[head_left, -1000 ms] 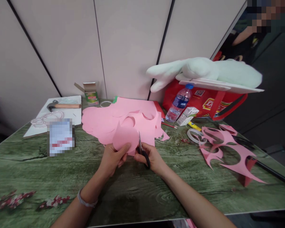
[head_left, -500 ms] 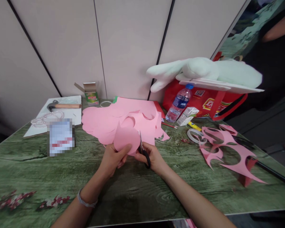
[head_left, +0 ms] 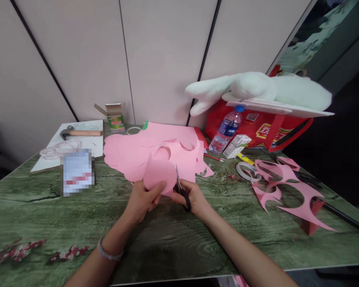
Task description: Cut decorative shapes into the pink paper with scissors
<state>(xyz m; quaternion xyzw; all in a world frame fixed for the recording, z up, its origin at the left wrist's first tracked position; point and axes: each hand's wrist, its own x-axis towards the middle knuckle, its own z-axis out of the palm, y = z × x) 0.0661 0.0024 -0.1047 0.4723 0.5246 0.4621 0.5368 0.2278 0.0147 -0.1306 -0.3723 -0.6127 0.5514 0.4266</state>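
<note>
My left hand (head_left: 146, 197) pinches a pink paper piece (head_left: 159, 175) between thumb and fingers. Its edge is rounded, with a pointed corner sticking up at the upper left. My right hand (head_left: 191, 197) is closed around black-handled scissors (head_left: 183, 195), whose blades point up and away along the right edge of that paper. Behind both hands lies a pile of pink paper (head_left: 125, 149), with scalloped rounded edges at the left and cut-out sheets at the right. How far the blades are apart is hard to make out.
At the left, a white board (head_left: 91, 149) bears a hammer (head_left: 83, 133) and beads (head_left: 61, 149). To the right stand a water bottle (head_left: 227, 131), a small white box (head_left: 237, 146) and a red bag (head_left: 257, 127) under a white plush toy (head_left: 272, 89). Paper offcuts (head_left: 299, 191) lie by a tape roll (head_left: 247, 170).
My hands, the paper and the scissors have barely shifted. The person in dark clothing at the upper right has moved out of that spot.
</note>
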